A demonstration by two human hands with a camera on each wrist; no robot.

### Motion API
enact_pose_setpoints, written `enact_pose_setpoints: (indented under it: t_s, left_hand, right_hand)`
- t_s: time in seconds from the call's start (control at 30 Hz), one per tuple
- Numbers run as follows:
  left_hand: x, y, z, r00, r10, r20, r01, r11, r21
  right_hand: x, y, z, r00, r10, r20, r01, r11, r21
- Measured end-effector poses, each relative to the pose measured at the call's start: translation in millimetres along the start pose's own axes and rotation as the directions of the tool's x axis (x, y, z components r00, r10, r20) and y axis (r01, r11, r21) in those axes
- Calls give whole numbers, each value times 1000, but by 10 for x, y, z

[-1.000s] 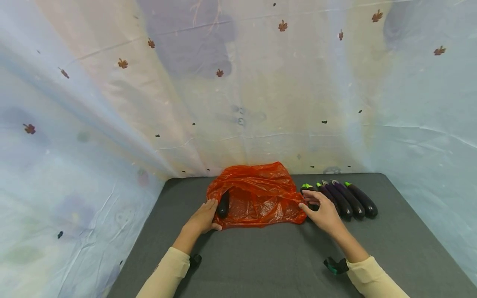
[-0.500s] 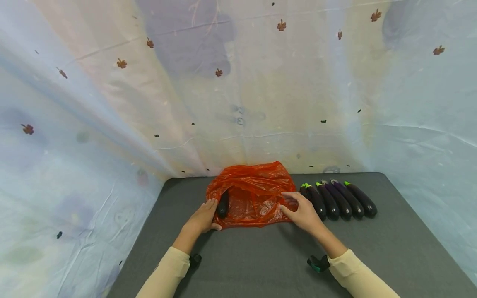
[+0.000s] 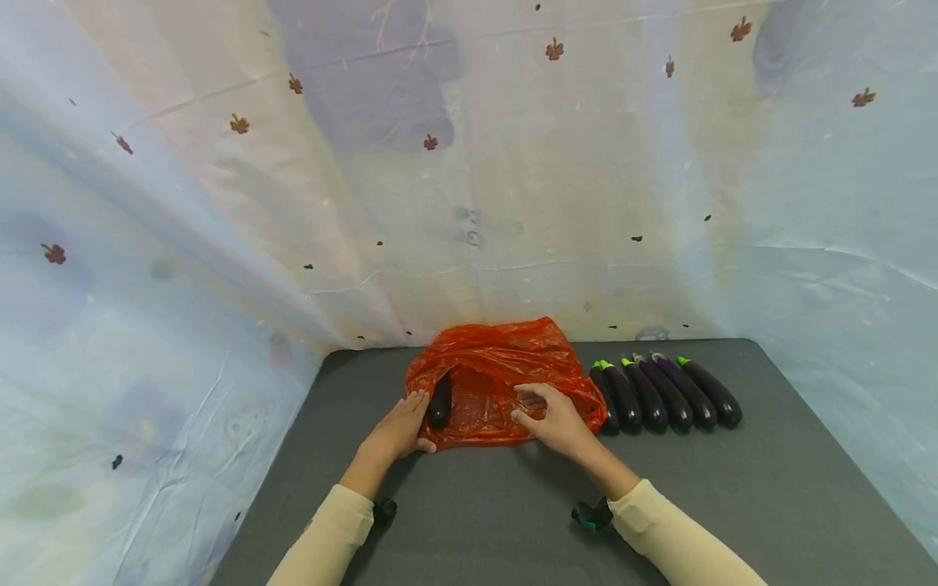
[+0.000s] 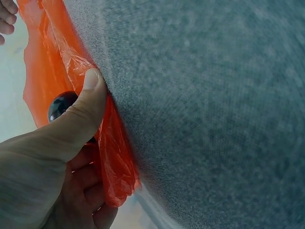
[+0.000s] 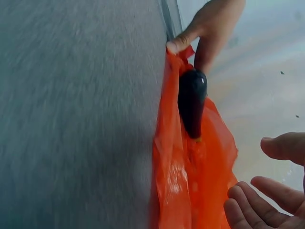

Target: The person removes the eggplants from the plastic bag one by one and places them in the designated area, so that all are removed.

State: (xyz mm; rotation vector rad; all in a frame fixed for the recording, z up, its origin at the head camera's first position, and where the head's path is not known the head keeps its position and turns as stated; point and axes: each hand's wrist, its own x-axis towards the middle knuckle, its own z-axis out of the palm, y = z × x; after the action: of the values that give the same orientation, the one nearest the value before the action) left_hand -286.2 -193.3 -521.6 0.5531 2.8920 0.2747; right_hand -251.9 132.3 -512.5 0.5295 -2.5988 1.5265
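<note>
A crumpled red plastic bag [image 3: 506,350] lies on the grey table, its mouth toward me. Just inside its left side is a dark eggplant [image 3: 440,403], which also shows in the right wrist view. My left hand [image 3: 399,425] holds the bag's left edge, beside that eggplant. In the left wrist view its thumb [image 4: 93,81] lies over the red film, with the other fingers behind the film. My right hand [image 3: 560,419] is over the right part of the mouth, fingers spread and holding nothing. Several eggplants [image 3: 652,395] lie in a row right of the bag.
The grey cloth-covered table [image 3: 498,513] runs back to a hanging patterned sheet [image 3: 513,203], which also encloses the sides. Bands are on both wrists, the right one [image 3: 589,515] near the sleeve.
My right hand has moved left from the bag's right edge to over its mouth, uncovering the nearest eggplants of the row. The left hand stays in place.
</note>
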Motion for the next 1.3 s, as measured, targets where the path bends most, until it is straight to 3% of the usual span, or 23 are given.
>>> enact_pose_setpoints:
  t_s: [0.3,0.53,1.07,1.3]
  left_hand:
    - [1,10,-11,1000,-3,-4,3,1000,-9]
    - [0,-1,-1,1000,0,-5,0,1000,-26]
    - [7,16,-12,1000,14,-16,-14,1000,-8]
    - [-20,52,-38,1000,15,-21,-15,1000,-25]
  right_hand:
    - [128,-1,304,997,-33,72,29,998,58]
    - [200,37,513,994,-38,102,34,998,43]
    - [408,-71,912,990,-65,124,69,997,-26]
    - [467,-90,1021,994,-39,104,41,999,-15]
